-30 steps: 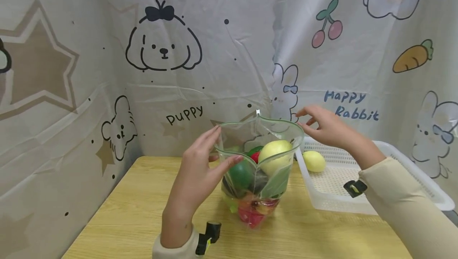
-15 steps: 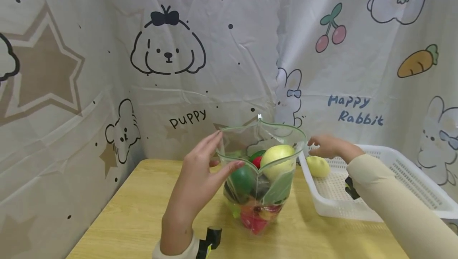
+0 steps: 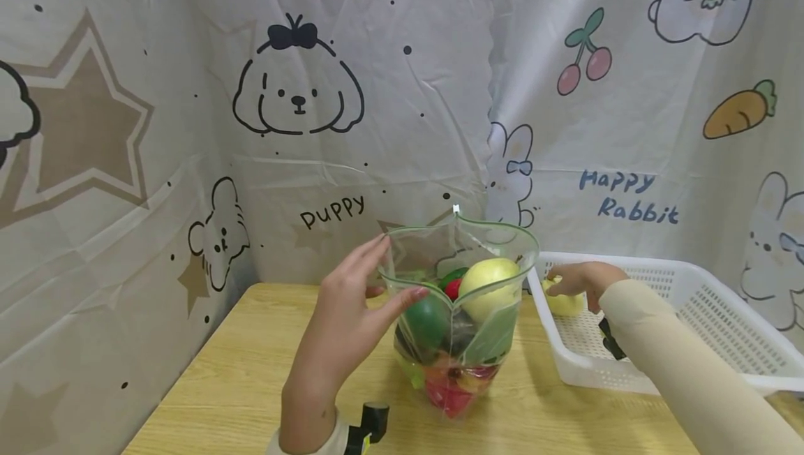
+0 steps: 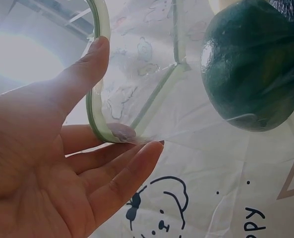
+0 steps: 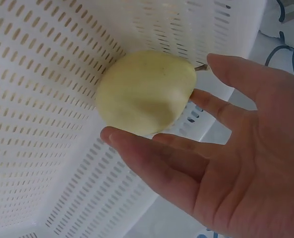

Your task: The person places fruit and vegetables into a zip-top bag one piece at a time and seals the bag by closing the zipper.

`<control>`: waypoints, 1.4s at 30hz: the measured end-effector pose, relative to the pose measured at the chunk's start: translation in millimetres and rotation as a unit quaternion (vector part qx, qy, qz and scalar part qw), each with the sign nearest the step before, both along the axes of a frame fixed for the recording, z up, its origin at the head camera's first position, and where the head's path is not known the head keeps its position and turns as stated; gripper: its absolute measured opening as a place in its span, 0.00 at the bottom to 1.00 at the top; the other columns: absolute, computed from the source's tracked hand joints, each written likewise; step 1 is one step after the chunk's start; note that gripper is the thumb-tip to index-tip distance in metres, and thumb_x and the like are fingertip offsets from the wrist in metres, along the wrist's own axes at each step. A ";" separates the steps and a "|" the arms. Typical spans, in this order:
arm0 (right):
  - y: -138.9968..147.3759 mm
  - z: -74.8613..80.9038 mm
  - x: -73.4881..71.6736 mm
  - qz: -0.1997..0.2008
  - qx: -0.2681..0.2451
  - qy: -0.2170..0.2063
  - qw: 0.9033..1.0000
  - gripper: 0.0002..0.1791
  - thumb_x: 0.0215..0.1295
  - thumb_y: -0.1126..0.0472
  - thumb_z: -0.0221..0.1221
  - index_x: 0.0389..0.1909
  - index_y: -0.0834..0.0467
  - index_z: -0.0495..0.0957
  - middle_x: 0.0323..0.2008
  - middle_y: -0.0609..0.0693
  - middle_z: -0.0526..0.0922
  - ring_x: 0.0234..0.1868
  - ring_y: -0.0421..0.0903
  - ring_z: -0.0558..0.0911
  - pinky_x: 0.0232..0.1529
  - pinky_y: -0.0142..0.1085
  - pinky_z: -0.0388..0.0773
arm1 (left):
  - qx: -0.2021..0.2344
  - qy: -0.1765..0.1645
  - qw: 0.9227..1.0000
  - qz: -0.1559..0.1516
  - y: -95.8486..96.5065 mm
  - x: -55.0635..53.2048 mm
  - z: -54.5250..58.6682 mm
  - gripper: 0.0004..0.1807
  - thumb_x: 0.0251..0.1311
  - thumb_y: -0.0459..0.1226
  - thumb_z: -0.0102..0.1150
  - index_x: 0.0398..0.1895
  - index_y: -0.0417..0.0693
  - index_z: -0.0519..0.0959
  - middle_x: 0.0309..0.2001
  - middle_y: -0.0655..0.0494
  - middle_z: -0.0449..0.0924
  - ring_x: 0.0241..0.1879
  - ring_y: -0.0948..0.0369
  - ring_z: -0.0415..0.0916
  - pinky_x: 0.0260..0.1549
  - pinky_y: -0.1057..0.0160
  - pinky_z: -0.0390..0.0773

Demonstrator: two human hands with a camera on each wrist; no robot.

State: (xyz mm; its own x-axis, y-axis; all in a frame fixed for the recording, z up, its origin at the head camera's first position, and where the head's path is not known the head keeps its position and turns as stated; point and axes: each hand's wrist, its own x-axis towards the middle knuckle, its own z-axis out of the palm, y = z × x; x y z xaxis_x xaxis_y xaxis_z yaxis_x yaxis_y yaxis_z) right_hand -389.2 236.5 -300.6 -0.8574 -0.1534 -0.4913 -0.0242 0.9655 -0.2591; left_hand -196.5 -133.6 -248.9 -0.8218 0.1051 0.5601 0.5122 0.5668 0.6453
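Note:
In the head view, my left hand (image 3: 354,305) rests at the left side of a clear zip bag (image 3: 402,249) standing upright with its green-edged mouth wide. Its thumb and fingers are spread along the rim, fairly straight, as the left wrist view also shows. Inside the bag are a large pale yellow fruit (image 3: 486,287), a dark green rounded fruit (image 4: 253,64) and several red and green pieces lower down. My right hand (image 5: 246,144) reaches into a white basket, its fingers spread around a pale yellow pear (image 5: 147,91) with a short stem; thumb and fingers lie close beside it.
The white perforated basket (image 3: 634,378) stands right of the bag on a wooden table (image 3: 239,364). A printed cloth (image 3: 402,113) hangs behind and to the left. Wrist camera mounts (image 3: 375,420) stick out from the sleeves.
My right hand has left the bag's right rim and moved down and right into the basket, to the pear. The left hand stays at the bag's rim. The head view has shifted slightly.

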 end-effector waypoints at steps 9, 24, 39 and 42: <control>8.4 -3.3 3.1 0.012 -0.007 -0.011 1.000 0.29 0.73 0.50 0.55 0.66 0.65 0.68 0.64 0.79 0.66 0.40 0.66 0.83 0.39 0.49 0.88 | -0.004 0.008 1.000 0.001 0.2 -0.6 -1.1 0.42 0.57 0.46 0.74 0.72 0.39 0.69 0.72 0.47 0.68 0.66 0.53 0.73 0.48 0.66 0.85; 4.6 -1.6 10.4 -0.002 -0.002 -0.035 0.999 0.34 0.64 0.63 0.67 0.70 0.60 0.68 0.56 0.71 0.76 0.46 0.62 0.82 0.48 0.47 0.87 | -0.008 0.005 1.000 0.002 -0.9 -0.9 -1.6 0.43 0.57 0.47 0.74 0.73 0.39 0.69 0.72 0.47 0.68 0.67 0.51 0.71 0.48 0.65 0.85; -0.7 -3.5 5.6 0.033 0.042 -0.038 0.998 0.46 0.54 0.59 0.75 0.73 0.58 0.64 0.63 0.75 0.70 0.54 0.70 0.80 0.45 0.49 0.87 | -0.007 -0.010 1.000 -0.001 -1.5 -0.1 0.9 0.42 0.59 0.47 0.72 0.73 0.41 0.68 0.73 0.49 0.67 0.68 0.53 0.70 0.49 0.66 0.85; -1.2 -4.3 5.4 0.051 0.059 -0.036 0.996 0.47 0.53 0.58 0.76 0.73 0.58 0.64 0.61 0.74 0.73 0.52 0.68 0.81 0.46 0.49 0.87 | -0.009 -0.008 1.000 0.001 -1.8 0.4 0.8 0.42 0.59 0.47 0.72 0.73 0.40 0.68 0.73 0.49 0.67 0.68 0.54 0.70 0.49 0.66 0.85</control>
State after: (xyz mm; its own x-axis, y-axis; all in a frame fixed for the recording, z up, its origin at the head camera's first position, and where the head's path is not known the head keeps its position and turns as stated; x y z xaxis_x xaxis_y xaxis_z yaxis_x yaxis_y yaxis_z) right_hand -383.8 235.3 -304.9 -0.8017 -0.1759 -0.5712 -0.1091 0.9827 -0.1496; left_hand -196.2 -135.4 -248.1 -0.8310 0.1133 0.5446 0.5006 0.5791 0.6434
